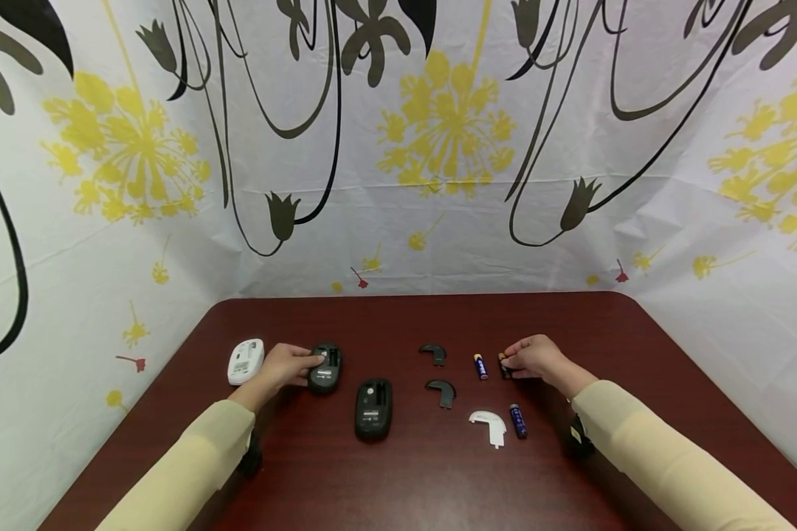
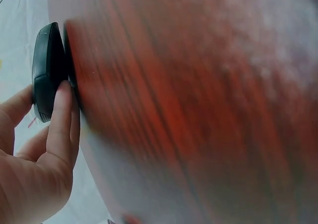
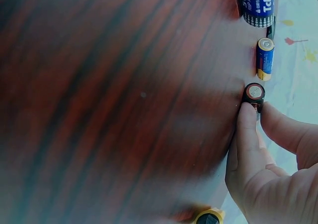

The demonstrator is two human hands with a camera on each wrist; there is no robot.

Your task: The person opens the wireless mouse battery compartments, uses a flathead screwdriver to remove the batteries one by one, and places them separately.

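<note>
My left hand [image 1: 283,366] grips the far dark computer mouse [image 1: 325,375] by its sides. The mouse lies underside up, its battery compartment uncovered. In the left wrist view the same mouse [image 2: 43,72] shows edge-on between thumb and fingers, close over the table. At the right, my right hand [image 1: 538,357] pinches a black battery [image 3: 255,92] between thumb and fingers, low at the tabletop. Just left of it lies a blue battery with a yellow end [image 1: 480,366]. A larger blue battery [image 1: 518,421] lies nearer the front.
A white mouse [image 1: 246,361] lies upturned left of my left hand. Another dark mouse [image 1: 373,410], also upturned, sits nearer the middle. Two dark curved covers [image 1: 443,393] and one white cover [image 1: 490,426] lie between mice and batteries. Patterned cloth hangs behind the table [image 1: 425,487].
</note>
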